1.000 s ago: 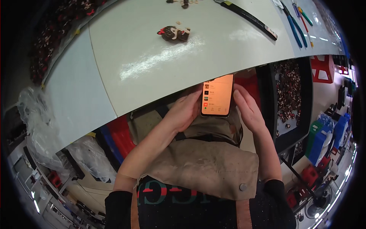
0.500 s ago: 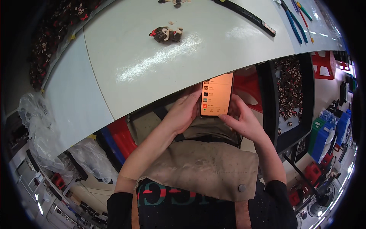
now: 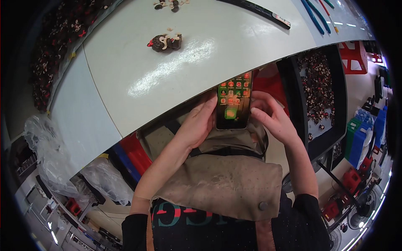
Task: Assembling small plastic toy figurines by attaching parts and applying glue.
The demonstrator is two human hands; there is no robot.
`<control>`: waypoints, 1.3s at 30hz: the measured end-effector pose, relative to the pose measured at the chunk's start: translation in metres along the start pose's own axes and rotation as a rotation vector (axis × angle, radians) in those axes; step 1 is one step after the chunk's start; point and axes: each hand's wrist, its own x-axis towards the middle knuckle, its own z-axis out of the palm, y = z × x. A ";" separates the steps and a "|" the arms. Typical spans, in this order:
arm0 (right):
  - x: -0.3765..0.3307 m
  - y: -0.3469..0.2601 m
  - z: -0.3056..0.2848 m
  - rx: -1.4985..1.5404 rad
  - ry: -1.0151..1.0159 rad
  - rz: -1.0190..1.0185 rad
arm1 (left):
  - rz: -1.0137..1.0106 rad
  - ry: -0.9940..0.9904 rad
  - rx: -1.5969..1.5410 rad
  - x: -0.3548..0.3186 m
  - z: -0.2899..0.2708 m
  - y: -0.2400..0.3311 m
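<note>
Switched the phone (image 3: 233, 106) from the bright orange list of half a second earlier to a darker screen with a grid of small icons. Drew the right thumb up from the lower right corner of the screen to just beside its right edge. Turned the view slightly too, putting the figurine (image 3: 166, 42) farther left in the frame. Left the figurine lying on the table (image 3: 234, 46) at upper centre-left, clear of both hands, so judged to be busy only with the phone.

Held the phone near the centre of the frame, its top left corner hidden under the table's edge. Gripped its left side in the left hand (image 3: 201, 119), thumb along the edge, fingers out of sight behind. Kept the right hand (image 3: 276, 121) loosely spread at the phone's right side, fingers bent, thumb apart from them; could not tell whether touching. Raised the left forearm slantwise from lower left, the right one from lower right, bending inward at the wrist toward the phone.
</note>
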 end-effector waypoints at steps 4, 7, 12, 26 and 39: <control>0.005 -0.001 0.007 0.003 -0.006 -0.024 | -0.030 -0.061 0.003 -0.004 -0.009 0.002; 0.007 0.005 0.015 0.041 -0.001 -0.036 | -0.039 -0.064 0.001 -0.005 -0.014 0.003; 0.004 0.005 0.028 0.016 -0.031 -0.021 | -0.044 -0.033 -0.015 -0.011 -0.018 0.003; 0.003 0.000 0.052 -0.082 0.041 -0.065 | -0.038 -0.016 0.030 -0.013 -0.014 0.006; 0.015 -0.023 -0.004 -0.004 0.245 -0.219 | -0.089 -0.099 0.212 0.003 0.011 0.003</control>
